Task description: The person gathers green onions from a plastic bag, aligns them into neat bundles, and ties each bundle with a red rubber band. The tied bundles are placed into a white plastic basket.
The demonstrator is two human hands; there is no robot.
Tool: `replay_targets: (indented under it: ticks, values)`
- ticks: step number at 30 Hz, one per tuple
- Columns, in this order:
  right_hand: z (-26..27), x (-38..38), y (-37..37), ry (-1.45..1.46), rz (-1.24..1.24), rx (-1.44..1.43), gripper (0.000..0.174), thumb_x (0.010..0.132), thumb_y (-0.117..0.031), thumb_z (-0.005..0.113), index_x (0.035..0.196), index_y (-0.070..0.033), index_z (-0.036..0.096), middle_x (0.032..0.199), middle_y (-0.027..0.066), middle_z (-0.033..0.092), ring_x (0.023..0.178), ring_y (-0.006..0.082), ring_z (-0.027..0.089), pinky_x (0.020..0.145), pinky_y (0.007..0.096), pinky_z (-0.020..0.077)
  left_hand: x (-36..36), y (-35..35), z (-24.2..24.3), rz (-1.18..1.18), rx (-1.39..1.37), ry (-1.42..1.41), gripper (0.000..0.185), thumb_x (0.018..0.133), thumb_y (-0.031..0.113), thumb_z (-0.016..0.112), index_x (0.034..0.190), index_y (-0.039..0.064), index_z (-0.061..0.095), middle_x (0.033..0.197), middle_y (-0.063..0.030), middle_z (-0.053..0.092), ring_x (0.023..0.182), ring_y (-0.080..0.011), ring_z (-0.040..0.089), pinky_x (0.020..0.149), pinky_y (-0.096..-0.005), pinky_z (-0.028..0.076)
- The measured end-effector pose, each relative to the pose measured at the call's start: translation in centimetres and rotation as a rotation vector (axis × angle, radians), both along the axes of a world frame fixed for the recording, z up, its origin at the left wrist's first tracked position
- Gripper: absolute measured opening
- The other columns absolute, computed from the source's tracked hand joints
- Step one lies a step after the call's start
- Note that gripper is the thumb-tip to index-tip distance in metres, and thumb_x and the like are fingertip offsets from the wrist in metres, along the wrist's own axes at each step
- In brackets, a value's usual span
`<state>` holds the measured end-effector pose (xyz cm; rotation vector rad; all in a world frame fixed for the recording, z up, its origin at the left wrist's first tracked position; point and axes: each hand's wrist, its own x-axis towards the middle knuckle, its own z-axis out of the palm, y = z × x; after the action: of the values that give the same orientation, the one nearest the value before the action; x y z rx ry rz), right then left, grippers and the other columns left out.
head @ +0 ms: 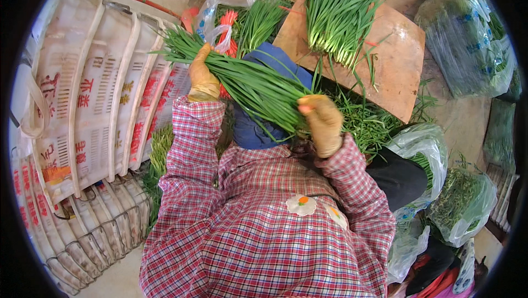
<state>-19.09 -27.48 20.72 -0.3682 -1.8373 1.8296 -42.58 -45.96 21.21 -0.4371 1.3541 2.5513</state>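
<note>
A long bundle of garlic chives (255, 83) lies slantwise across my lap, its leaf tips to the upper left. My left hand (204, 77), in a tan rubber glove, grips it near the leafy end with the thumb on top. At the lower right, the gloved right hand (325, 122) is closed around the stem end and blurred by motion. That hand hides most of the stem bases. Under the bundle, a blue cloth (264, 131) covers my lap. Beyond it, a thick pile of trimmed chives (340, 17) rests on a wooden board (394, 63), pale stem ends towards me.
White plastic crates (95, 87) stand close on the left. Red ties (229, 21) hang beside loose chives (262, 17) in front. Leaf scraps (367, 120) lie below the board. Plastic bags of greens (466, 46) and another bag (462, 203) line the right side.
</note>
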Motion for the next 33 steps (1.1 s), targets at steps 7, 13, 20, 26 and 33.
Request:
replay_targets:
  ticks: [7,13,20,26,33]
  values:
    - [-0.7,6.0,6.6,-0.149,-0.254,-0.811,0.028,0.089,-0.026,0.057,0.106,-0.004,0.056,0.102,0.0065,0.06,0.088,0.0147,0.059,0.065,0.0268,0.0489,0.3,-3.0,-4.5,0.091,-0.025,-0.18,0.019,0.087,0.021,0.053,0.087,0.003,0.059,0.081,-0.0099,0.062,0.07,-0.0254,0.061,0.069,-0.0381,0.051]
    - [-1.5,3.0,-0.3,-0.328,0.224,-0.847,0.067,0.078,-0.04,0.068,0.126,-0.004,0.039,0.121,0.0078,0.046,0.102,0.0172,0.051,0.072,0.0324,0.0503,1.1,-3.8,-5.3,0.107,0.005,-0.23,0.023,0.09,0.024,0.046,0.084,0.005,0.057,0.081,-0.0105,0.062,0.076,-0.0284,0.061,0.071,-0.0441,0.051]
    - [-1.8,2.2,0.7,-0.603,0.276,-0.793,0.014,0.088,-0.018,0.058,0.096,-0.006,0.058,0.067,-0.0017,0.058,0.045,0.0017,0.039,0.04,0.0162,0.0285,2.1,-3.7,-5.1,0.07,-0.101,-0.28,0.033,0.092,0.028,0.041,0.099,0.001,0.059,0.096,-0.0171,0.064,0.086,-0.0337,0.062,0.079,-0.0474,0.051]
    - [-3.9,4.8,0.8,-0.432,0.244,-0.817,0.014,0.088,-0.017,0.057,0.091,-0.004,0.061,0.064,-0.0005,0.058,0.045,0.0029,0.038,0.041,0.0168,0.0282,3.5,-3.6,-7.2,0.041,-0.11,-0.322,0.04,0.092,0.032,0.037,0.112,0.002,0.056,0.11,-0.0172,0.06,0.098,-0.0351,0.057,0.089,-0.0505,0.043]
    - [-4.9,9.0,7.9,-1.144,-0.078,0.387,0.028,0.08,-0.018,0.064,0.101,0.0,0.06,0.082,0.0127,0.064,0.071,0.0232,0.061,0.064,0.0334,0.0497,2.2,-5.7,-8.5,0.02,-0.059,-0.249,0.04,0.093,0.032,0.036,0.11,0.001,0.055,0.106,-0.0187,0.061,0.095,-0.0357,0.058,0.087,-0.0496,0.046]
